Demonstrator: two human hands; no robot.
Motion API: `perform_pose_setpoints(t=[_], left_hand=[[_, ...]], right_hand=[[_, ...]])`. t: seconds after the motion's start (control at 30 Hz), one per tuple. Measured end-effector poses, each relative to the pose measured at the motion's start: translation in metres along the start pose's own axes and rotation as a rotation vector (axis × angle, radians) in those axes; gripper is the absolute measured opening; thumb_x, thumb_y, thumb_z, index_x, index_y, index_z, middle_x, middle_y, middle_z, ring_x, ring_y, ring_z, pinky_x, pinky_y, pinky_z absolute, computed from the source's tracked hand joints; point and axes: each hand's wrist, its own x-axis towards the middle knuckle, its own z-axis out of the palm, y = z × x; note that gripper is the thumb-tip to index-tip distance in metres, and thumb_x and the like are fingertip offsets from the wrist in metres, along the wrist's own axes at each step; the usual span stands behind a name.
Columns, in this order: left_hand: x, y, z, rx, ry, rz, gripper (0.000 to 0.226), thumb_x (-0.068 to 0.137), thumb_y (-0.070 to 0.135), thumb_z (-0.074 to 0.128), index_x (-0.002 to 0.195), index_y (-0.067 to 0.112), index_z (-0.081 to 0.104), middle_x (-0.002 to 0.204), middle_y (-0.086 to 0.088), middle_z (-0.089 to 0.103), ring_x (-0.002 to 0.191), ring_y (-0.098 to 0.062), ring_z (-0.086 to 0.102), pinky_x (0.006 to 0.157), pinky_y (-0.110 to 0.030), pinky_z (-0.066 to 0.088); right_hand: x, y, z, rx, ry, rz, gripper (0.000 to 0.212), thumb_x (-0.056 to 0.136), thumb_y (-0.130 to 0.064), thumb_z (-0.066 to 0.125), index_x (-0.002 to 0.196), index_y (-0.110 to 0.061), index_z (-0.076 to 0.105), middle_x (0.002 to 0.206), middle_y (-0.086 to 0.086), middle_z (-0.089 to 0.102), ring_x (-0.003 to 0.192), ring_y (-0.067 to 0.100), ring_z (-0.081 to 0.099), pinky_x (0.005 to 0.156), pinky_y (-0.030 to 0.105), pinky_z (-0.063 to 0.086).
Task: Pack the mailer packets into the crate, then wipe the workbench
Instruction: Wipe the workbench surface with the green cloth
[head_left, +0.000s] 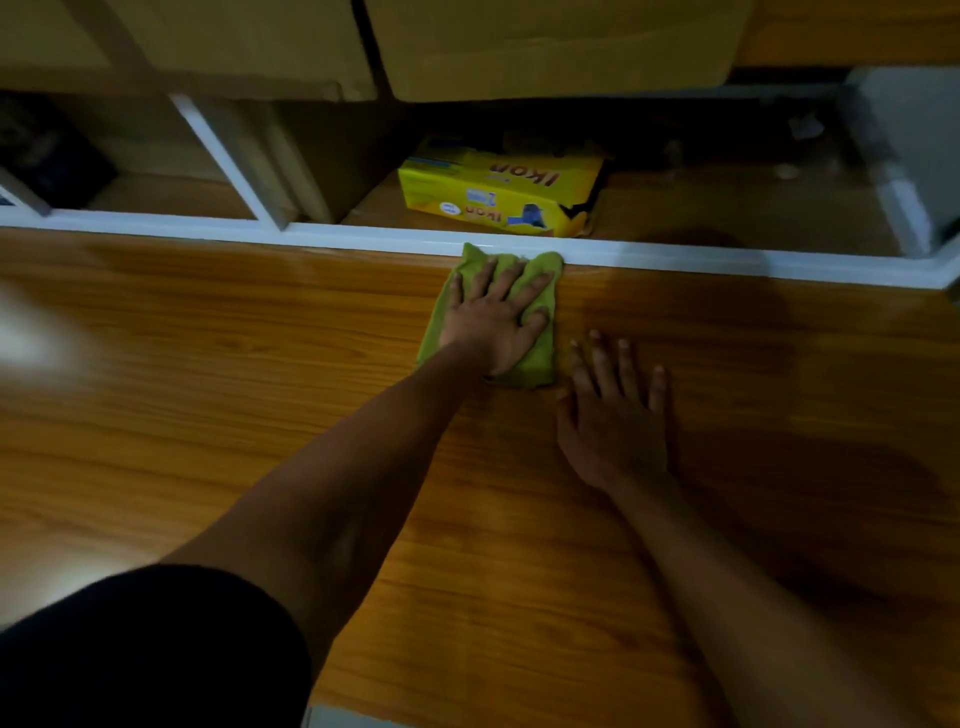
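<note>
Head view: a soft, light green cloth (488, 317) lies at the wooden bench's (208, 415) far edge. The left hand (493, 317) presses it flat, fingers spread; the right hand (613, 415) rests open beside it. It would likely bunch unless held under the palm.

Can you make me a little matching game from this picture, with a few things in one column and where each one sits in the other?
Things:
1. green cloth
2. yellow box
3. right hand
4. cardboard boxes

Places:
A. flat on the bare workbench
B. on the low shelf behind the white rail
C. stacked at the top of the view
D. under the left hand

Pairs: 1-D, 2-B, 3-A, 4-C
</note>
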Motion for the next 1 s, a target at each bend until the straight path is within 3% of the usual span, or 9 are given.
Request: perform_pose_setpoints(t=[0.23,0.53,0.63,0.77,0.9,1.0], left_hand=[[-0.015,-0.132,-0.02,0.027,0.027,-0.011,0.065,0.101,0.07,0.014,0.164,0.058,0.007,0.177,0.015,0.012,0.164,-0.018,0.004,0.128,-0.062,0.005],[-0.033,-0.254,-0.04,0.04,0.051,-0.179,0.064,0.104,0.068,0.019,0.165,0.055,0.008,0.177,0.007,0.017,0.164,-0.024,0.008,0.129,-0.061,0.008],[-0.035,-0.248,-0.041,0.029,0.047,-0.277,0.064,0.105,0.067,0.018,0.166,0.053,0.006,0.178,0.002,0.013,0.164,-0.029,0.005,0.129,-0.064,0.005],[-0.027,-0.183,-0.028,-0.021,0.031,-0.443,0.068,0.104,0.068,0.018,0.168,0.048,0.004,0.179,0.001,-0.001,0.164,-0.034,-0.007,0.126,-0.069,-0.003],[-0.015,-0.112,-0.017,0.013,-0.004,-0.221,0.067,0.102,0.07,0.018,0.166,0.052,0.008,0.179,-0.003,0.0,0.164,-0.037,-0.006,0.124,-0.072,-0.002],[-0.019,-0.125,-0.017,0.009,-0.013,-0.09,0.065,0.101,0.071,0.019,0.163,0.058,0.007,0.179,0.003,0.005,0.165,-0.03,-0.004,0.126,-0.069,-0.002]], right_hand=[[0.042,-0.062,0.009,-0.034,-0.03,-0.046,0.072,0.103,-0.062,0.006,0.168,-0.034,-0.005,0.176,-0.005,-0.016,0.162,0.027,-0.015,0.128,0.064,-0.003],[0.046,-0.065,0.01,-0.079,-0.009,-0.034,0.074,0.102,-0.067,0.0,0.167,-0.035,-0.01,0.175,-0.004,-0.02,0.162,0.024,-0.014,0.129,0.061,0.0],[0.046,-0.066,0.01,-0.072,-0.013,-0.03,0.074,0.101,-0.067,0.001,0.167,-0.035,-0.01,0.175,-0.003,-0.02,0.162,0.025,-0.015,0.129,0.061,0.0],[0.046,-0.068,0.007,-0.072,-0.018,-0.037,0.074,0.102,-0.066,0.006,0.168,-0.035,-0.006,0.176,-0.003,-0.017,0.163,0.025,-0.012,0.129,0.061,0.0],[0.047,-0.066,0.008,-0.065,0.0,-0.035,0.073,0.102,-0.064,0.009,0.169,-0.036,-0.001,0.177,-0.005,-0.009,0.164,0.025,-0.007,0.128,0.062,0.002],[0.045,-0.065,0.008,-0.067,-0.013,-0.037,0.073,0.102,-0.065,0.005,0.168,-0.036,-0.004,0.177,-0.005,-0.011,0.163,0.025,-0.01,0.129,0.062,0.001]])
